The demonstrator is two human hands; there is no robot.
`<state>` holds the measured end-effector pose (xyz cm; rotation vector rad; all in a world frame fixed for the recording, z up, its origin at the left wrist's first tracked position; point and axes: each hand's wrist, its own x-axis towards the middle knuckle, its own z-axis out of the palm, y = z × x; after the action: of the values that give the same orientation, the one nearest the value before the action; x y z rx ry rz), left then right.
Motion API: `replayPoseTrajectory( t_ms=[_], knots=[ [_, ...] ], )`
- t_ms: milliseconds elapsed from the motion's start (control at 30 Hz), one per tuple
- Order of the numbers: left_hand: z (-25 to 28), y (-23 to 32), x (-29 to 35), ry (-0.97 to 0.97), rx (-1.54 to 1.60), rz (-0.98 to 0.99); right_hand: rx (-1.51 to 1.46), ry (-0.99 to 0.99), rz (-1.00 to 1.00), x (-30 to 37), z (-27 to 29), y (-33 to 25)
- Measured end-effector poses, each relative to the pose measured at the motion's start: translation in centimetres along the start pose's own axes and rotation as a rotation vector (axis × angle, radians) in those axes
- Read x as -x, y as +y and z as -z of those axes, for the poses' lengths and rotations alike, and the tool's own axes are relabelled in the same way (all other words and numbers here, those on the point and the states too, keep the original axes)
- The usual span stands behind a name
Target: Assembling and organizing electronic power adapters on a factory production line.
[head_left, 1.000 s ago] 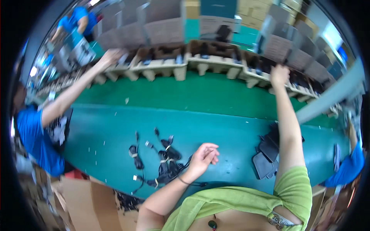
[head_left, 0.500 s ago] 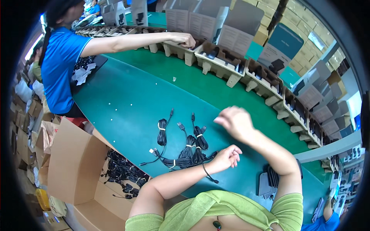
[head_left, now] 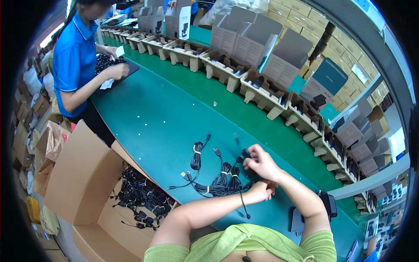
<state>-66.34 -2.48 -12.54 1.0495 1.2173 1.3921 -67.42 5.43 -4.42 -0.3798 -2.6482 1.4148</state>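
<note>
A cluster of bundled cables (head_left: 218, 181) lies on the surface (head_left: 152, 122) just left of the person's two hands — the right hand (head_left: 261, 163) behind, the left hand (head_left: 262, 191) nearer the body, close together. One more cable bundle (head_left: 196, 156) lies to the cluster's left. Below the surface's left edge stands an open carton (head_left: 83, 174) with many cables (head_left: 142, 201) in it. Behind, along the far edge, runs a row of trays (head_left: 262, 94) — a co-worker (head_left: 76, 61) stands at the far left.
</note>
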Motion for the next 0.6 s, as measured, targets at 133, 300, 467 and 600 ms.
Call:
replayPoseTrajectory(
  t_ms=[133,300,467,600],
  knots=[
    [0.5,0.1,0.5,-0.027,0.061,0.024,-0.388,0.093,-0.074,1.9,2.3,-1.7],
    [0.9,3.1,0.8,-0.037,0.423,-0.058,-0.395,0.441,0.031,4.8,6.4,-1.0],
    [3.0,2.7,0.4,0.072,0.774,-0.110,-0.480,0.470,0.021,7.4,8.1,-1.3],
    [3.1,0.9,-0.4,0.050,0.737,-0.087,-0.422,0.347,-0.035,8.8,6.9,-1.2]
  ],
)
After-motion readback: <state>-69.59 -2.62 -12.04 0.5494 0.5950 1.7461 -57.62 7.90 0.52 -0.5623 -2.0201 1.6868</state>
